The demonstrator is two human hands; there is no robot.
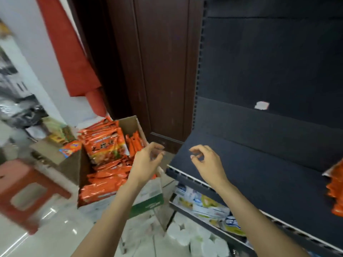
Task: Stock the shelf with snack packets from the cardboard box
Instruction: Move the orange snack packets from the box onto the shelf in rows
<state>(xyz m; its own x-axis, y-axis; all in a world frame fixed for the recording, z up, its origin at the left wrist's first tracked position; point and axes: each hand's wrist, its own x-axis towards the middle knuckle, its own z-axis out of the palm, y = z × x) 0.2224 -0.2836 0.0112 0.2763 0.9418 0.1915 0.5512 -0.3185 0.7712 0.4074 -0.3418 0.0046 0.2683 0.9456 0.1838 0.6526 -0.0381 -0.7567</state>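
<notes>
An open cardboard box (pixel 133 125) on the floor at centre left holds several orange snack packets (pixel 107 147), stacked flat and on edge. My left hand (pixel 146 160) hovers over the box's right edge, fingers loosely curled, holding nothing. My right hand (pixel 207 162) is over the left end of the dark shelf (pixel 259 164), fingers apart and empty. A few orange snack packets (pixel 336 191) lie on that shelf at the far right edge of view.
A lower shelf (pixel 204 203) carries white, blue and green packets. White rolls (pixel 196 236) sit on the floor below. A red plastic stool (pixel 24 191) stands at left. A dark wooden door (pixel 157 71) is behind the box.
</notes>
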